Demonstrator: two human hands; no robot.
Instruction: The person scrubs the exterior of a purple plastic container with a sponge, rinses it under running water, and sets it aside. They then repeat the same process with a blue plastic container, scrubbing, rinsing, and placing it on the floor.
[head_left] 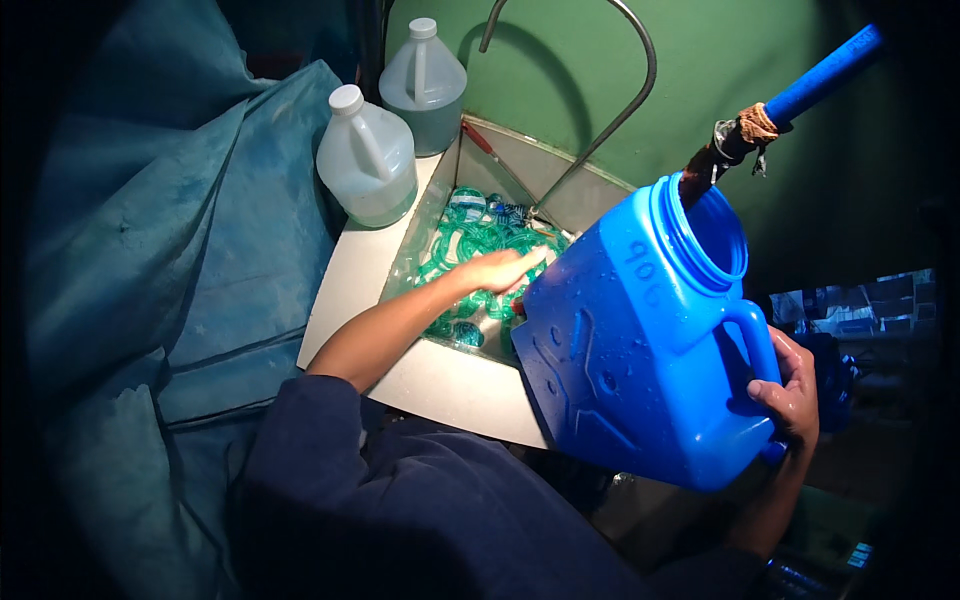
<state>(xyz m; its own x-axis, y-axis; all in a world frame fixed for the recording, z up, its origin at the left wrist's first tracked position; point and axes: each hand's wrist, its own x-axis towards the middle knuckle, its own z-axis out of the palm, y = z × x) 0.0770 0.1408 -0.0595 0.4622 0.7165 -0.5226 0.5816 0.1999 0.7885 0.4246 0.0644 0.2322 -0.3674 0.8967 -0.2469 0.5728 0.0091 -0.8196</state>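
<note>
Blue jug [650,340]: I'd steady it by the handle [757,342] my right hand [788,392] grips; whether my left hand [498,270] holds anything, I can't tell.

The jerrycan [600,320] is gleaming a saturated bright blue, its shoulder bearing dark handwritten marks. The pipe [825,70] is matching that blue, while its frayed binding [757,123] is showing tan. The plastic pieces [500,236] are glowing translucent emerald, with some dark blue among them. Both front jug [345,150] and rear jug [400,82] are looking cloudy white, holding pale-green and deeper blue-green liquid under white caps [346,99]. The wall [700,40] is showing plain green, the surface [340,275] off-white, the draped sheet [250,230] mottled teal, the shirt [430,510] navy.
</note>
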